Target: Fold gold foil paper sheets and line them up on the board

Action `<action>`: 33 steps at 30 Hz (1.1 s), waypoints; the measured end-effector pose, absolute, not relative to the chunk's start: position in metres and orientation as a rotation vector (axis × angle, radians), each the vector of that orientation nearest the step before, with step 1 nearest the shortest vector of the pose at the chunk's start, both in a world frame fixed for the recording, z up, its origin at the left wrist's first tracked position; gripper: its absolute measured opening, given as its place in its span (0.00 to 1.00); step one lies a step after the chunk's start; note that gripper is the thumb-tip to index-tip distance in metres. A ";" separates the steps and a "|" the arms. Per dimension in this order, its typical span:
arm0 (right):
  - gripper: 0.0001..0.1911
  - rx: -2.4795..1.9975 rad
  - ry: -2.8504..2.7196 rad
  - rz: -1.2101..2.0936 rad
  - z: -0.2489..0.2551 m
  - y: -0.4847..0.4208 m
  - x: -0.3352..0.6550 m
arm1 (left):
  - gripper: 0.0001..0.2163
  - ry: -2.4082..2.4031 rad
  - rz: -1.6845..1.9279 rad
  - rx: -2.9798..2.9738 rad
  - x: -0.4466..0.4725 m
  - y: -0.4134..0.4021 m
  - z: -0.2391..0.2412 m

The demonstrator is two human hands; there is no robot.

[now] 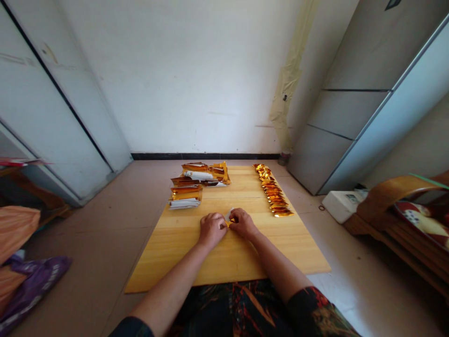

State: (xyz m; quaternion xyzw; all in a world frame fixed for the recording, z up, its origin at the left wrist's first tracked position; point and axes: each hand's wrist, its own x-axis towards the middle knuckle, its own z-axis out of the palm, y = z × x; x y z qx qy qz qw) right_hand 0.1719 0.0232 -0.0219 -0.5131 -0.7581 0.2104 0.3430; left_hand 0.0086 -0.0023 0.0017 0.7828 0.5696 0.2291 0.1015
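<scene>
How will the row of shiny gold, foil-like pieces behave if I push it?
The row of shiny gold, foil-like pieces would probably spread unevenly, being many separate pieces. Each looks thin, so likely light. Their glossy surfaces may slide easily.

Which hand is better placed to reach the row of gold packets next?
Probably your right hand: it's nearer the row of gold packets. Your left hand is farther off. Both hold a gold piece.
</scene>
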 end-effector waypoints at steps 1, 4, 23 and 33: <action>0.09 -1.328 -1.975 0.546 -0.023 0.023 0.172 | 0.03 1.705 0.669 2.288 0.010 -0.002 0.002; 0.08 -1.309 -1.983 0.546 -0.022 0.022 0.172 | 0.02 1.765 0.632 2.199 0.011 0.000 0.002; 0.08 -1.320 -1.991 0.587 -0.014 0.020 0.171 | 0.06 1.744 0.455 2.080 0.001 0.004 0.005; 0.09 -1.377 -1.982 0.611 -0.016 0.024 0.172 | 0.02 1.800 0.490 2.032 0.009 0.002 0.008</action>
